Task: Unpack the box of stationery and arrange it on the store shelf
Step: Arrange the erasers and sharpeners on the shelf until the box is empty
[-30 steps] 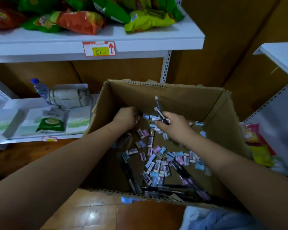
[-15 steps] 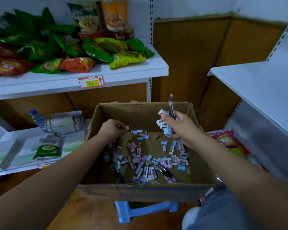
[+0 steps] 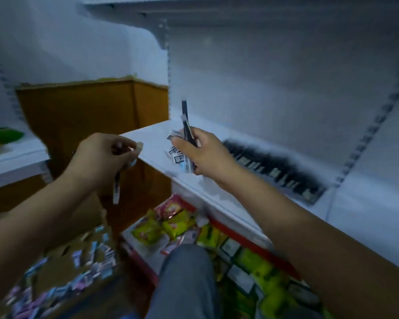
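Carrying stationery to the white shelf: right hand clenching a dark pen and small labelled packets, left hand pinching small pieces. Better lowering each fistful flat onto the board just beneath, beside the dark row already lying beyond the right knuckles.

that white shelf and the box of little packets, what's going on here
A person is stocking stationery from a cardboard box onto a white shelf. The right hand grips a dark pen together with some small barcoded packets, held over the shelf. The left hand pinches a small eraser, with another thin item hanging below. A row of dark pens already lies on the shelf; many packets remain in the box.
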